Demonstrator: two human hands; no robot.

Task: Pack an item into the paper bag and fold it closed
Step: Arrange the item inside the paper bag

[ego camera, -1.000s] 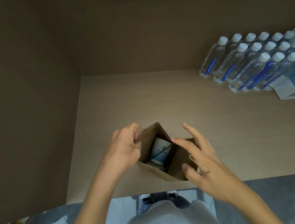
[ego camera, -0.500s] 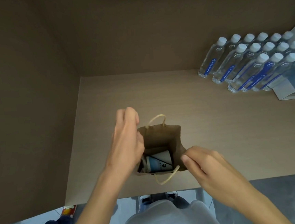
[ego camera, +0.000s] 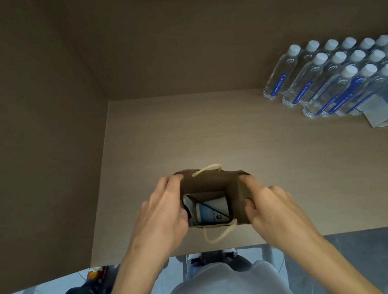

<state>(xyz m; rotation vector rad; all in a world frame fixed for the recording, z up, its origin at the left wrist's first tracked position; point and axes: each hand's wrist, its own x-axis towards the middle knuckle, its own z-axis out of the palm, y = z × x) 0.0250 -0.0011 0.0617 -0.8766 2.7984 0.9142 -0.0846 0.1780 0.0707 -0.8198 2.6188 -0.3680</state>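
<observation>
A small brown paper bag [ego camera: 211, 185] with cream rope handles stands upright near the front edge of the table [ego camera: 210, 133], its mouth wide and square. Inside lies a white and light-blue item [ego camera: 211, 211], partly hidden by the bag's left wall. My left hand [ego camera: 163, 208] grips the bag's left side, fingers over the rim. My right hand [ego camera: 268, 201] pinches the right side, thumb inside the edge. One handle sticks up at the far rim, the other hangs over the near rim.
Several clear water bottles [ego camera: 332, 80] with white caps and blue labels stand in rows at the back right, beside a pale box [ego camera: 387, 118]. Brown walls close the table's left and back. A person's clothing shows at lower left.
The bag has been turned square to me and its mouth spread wider. Both hands have shifted from the rim's corners to grip its left and right sides.
</observation>
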